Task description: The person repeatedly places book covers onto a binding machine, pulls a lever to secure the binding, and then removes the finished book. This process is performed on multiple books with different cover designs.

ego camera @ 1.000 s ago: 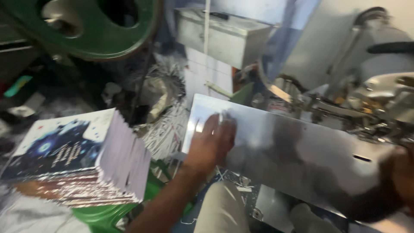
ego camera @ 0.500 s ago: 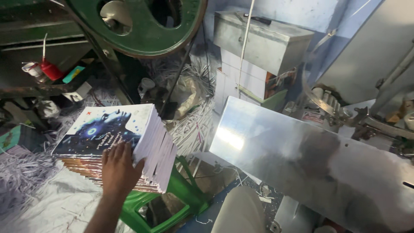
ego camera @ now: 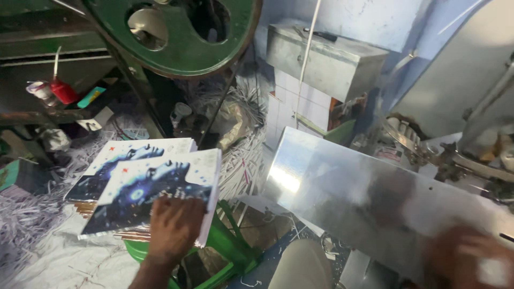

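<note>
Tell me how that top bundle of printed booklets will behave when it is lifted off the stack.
The top bundle is thick, so probably heavy for its size. Its glossy covers may slide; it already sits skewed on the stack. Held by the left hand at one edge, the sheets could sag or fan.

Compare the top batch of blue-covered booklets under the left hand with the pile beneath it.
The top batch of blue-covered booklets sits skewed and shifted right, gripped by the left hand; the lower pile of booklets lies untouched, partly covered. The top batch shows its full cover; the lower shows only its far part. Both share the same cover.
</note>
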